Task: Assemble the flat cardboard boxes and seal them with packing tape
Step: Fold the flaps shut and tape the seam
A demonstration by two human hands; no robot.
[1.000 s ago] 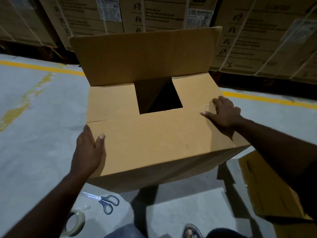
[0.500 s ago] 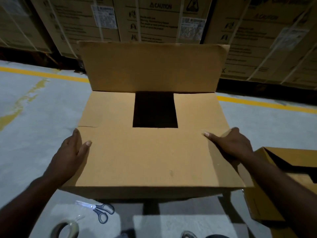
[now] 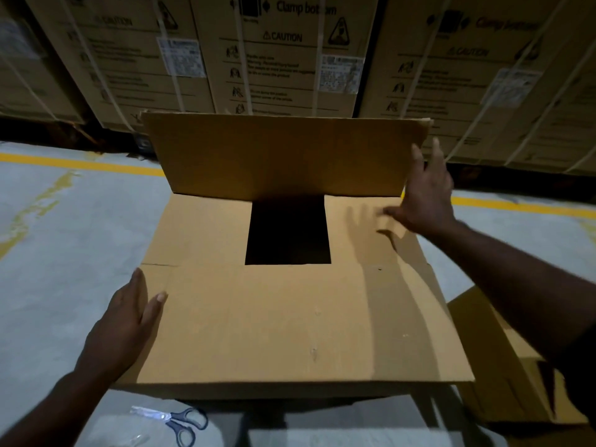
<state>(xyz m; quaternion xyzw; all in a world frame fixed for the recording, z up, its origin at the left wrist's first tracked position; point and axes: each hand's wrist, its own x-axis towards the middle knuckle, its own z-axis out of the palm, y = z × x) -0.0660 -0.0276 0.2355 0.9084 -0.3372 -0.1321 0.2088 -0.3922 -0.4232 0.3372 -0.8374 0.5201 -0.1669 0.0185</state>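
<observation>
- A grey concrete floor (image 3: 64, 253) with a yellow line ran behind the box (image 3: 403, 301), and strapped cartons (image 3: 283, 59) were stacked beyond that.
- The box sat in the middle. Its near flap (image 3: 274, 324) and both side flaps were folded flat, and its far flap (image 3: 283, 156) stood upright with its long edge running left to right.
- The right hand (image 3: 422, 201) was the nearer one to that flap. It was at the flap's right end with its fingers spread wide and holding nothing. Blur hid whether it touched the cardboard.
- The flap probably had to be pulled toward the person, down over the box's dark gap.
- The left hand (image 3: 125, 321) lay flat against the box's left edge, with the thumb on top of the near flap, pressing rather than gripping.
- Scissors (image 3: 180, 421) lay on the floor in front of the box, and flat cardboard (image 3: 503, 366) lay to its right.
</observation>
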